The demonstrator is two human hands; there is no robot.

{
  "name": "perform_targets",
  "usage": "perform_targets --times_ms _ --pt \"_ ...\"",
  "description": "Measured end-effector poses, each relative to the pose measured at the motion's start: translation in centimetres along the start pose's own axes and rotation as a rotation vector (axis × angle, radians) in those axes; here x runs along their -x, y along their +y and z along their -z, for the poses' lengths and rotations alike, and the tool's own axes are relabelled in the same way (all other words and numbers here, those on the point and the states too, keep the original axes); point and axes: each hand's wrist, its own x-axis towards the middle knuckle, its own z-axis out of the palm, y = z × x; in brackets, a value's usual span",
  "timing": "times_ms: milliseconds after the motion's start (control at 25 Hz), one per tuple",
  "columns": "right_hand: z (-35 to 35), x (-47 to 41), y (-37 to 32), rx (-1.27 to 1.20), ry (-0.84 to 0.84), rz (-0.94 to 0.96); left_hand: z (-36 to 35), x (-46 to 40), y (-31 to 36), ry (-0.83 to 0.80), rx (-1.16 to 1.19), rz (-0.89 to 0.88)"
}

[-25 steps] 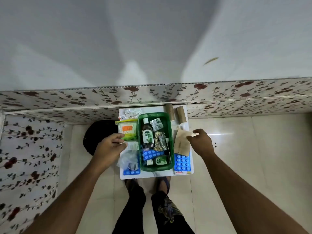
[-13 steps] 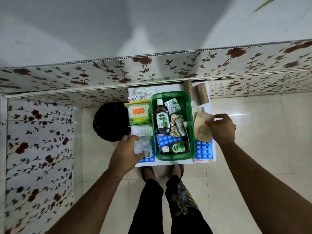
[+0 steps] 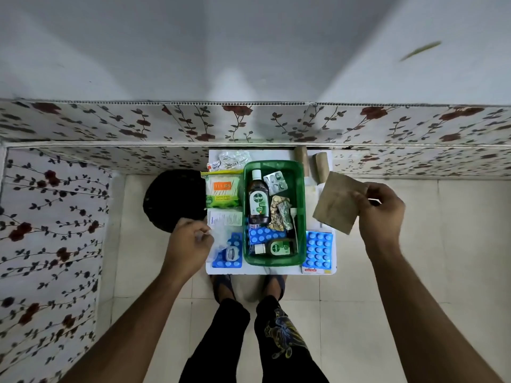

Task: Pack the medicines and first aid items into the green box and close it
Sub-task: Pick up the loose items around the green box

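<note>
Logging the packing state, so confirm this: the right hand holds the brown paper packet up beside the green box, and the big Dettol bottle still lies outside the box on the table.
One detail is wrong. The head view shows the big Dettol bottle lying inside the green box, not outside it on the table. The rest stands: the right hand holds the brown paper packet up beside the box.
</note>
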Motion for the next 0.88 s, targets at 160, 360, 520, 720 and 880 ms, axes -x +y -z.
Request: perform_targets --times_ms 160,360,520,720,880 --pt "-2.2 3.2 -6.2 -0.123 -0.055 0.136 2.4 -1.2 -0.2 0.049 0.329 0.134" --pt "-16.6 8.7 -6.8 -0.054 -0.319 0.186 4.1 -6.3 -6.9 0.166 0.611 0.308" --pt "-31.1 12.5 -2.9 0.217 -0.382 0.282 4.2 -12.5 -16.2 0.173 0.577 0.341" --pt "-44.8 11.8 5.0 0.547 -0.464 0.241 1.0 -20.4 -26.1 0.061 0.545 0.375" --pt "-50.5 10.2 9.7 0.610 -0.469 0.141 -1.3 -24.2 -30.1 -0.042 0.605 0.408"
